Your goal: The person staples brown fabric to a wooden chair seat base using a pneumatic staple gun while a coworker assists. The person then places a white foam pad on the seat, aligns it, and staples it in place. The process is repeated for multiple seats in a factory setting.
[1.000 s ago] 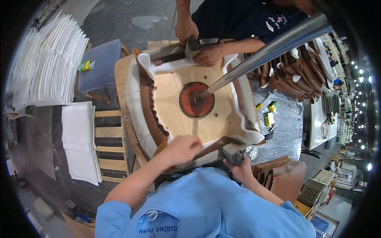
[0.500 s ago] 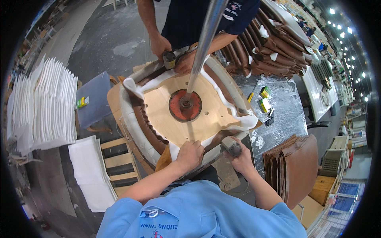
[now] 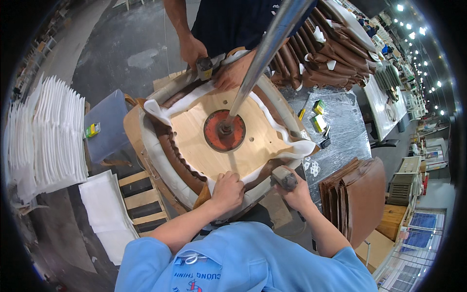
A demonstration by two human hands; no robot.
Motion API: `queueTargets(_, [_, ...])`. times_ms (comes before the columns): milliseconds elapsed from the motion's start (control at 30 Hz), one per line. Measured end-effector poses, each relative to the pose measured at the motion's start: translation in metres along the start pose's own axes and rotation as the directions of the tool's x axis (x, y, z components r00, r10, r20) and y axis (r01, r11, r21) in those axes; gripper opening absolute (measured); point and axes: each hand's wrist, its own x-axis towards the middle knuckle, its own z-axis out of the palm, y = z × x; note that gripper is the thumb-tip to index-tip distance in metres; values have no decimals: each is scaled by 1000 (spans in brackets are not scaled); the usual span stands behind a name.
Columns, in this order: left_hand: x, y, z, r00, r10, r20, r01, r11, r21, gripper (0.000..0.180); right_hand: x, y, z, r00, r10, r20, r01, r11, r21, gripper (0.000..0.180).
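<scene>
We've got the left hand [image 3: 227, 191] clamped on the brown cover [image 3: 171, 156] at the near rim of the upturned seat [image 3: 253, 146], fingers curled over its edge. Right hand [image 3: 295, 193] is wrapped around a staple gun [image 3: 283, 177], nose probably touching that rim just beside the left fingers. A co-worker's hands [image 3: 233, 73] grip the far rim.

Bright overhead lamps (upper right); edges bent, dark.
</scene>
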Motion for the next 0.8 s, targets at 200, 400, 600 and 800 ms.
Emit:
queueTargets(200, [-6, -4, 10, 970, -23, -243, -2, 995, -103, 13, -8, -8, 1, 959, 248, 141, -270, 947, 173, 61])
queueTargets(400, [-5, -5, 14, 939, -90, -332, 43, 988, -147, 14, -13, -35, 21, 872, 337, 356, -425, 882, 205, 38])
queueTargets(600, [-3, -5, 17, 919, -148, -365, 84, 979, -185, 16, 2, -57, 35, 837, 379, 394, -463, 875, 140, 40])
queueTargets(800, [-2, -6, 18, 910, -180, -374, 108, 973, -206, 16, 13, -64, 42, 814, 425, 396, -482, 874, 52, 36])
